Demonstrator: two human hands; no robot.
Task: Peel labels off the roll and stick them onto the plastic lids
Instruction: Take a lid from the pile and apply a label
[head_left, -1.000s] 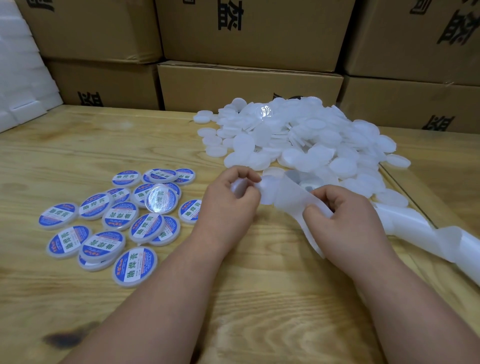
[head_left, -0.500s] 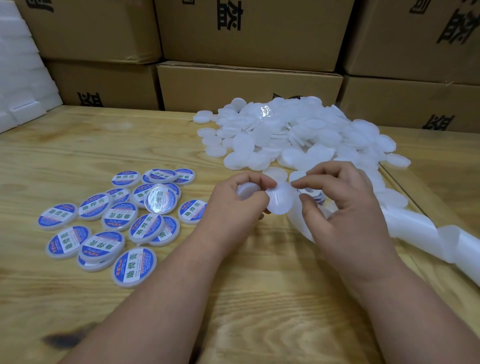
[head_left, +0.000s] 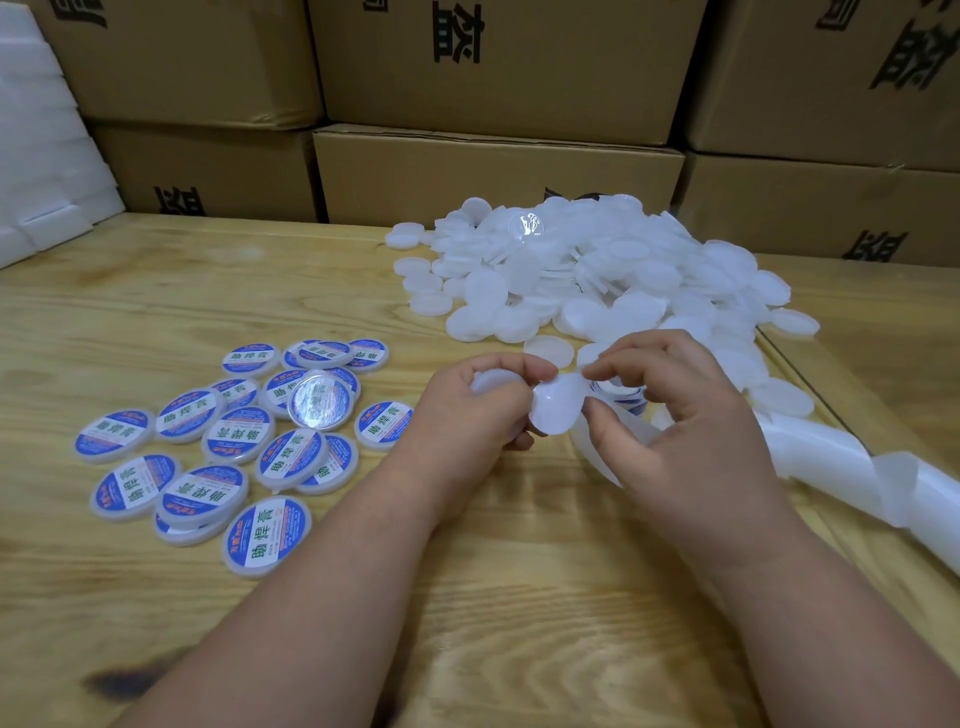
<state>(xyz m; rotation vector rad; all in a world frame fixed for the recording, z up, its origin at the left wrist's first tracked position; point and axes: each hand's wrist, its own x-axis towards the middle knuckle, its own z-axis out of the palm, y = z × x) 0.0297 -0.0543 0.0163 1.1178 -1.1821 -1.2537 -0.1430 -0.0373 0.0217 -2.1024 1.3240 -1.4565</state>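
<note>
The step in hand looks like bringing a freshly peeled label (head_left: 558, 405) onto a blank lid (head_left: 491, 387) — best done by centring the round sticker over the lid face before any edge touches, then pressing from one side across to avoid creases. The left hand (head_left: 480, 410) has its grip curled round that lid just above the surface (head_left: 467, 597), while the right hand (head_left: 675, 410) pinches the label's edge between thumb and forefinger, other fingers loosely bent over the backing strip (head_left: 831, 467). Unlabelled lids (head_left: 597, 280) lie heaped behind — finished lids (head_left: 234, 441) lie to the left.
</note>
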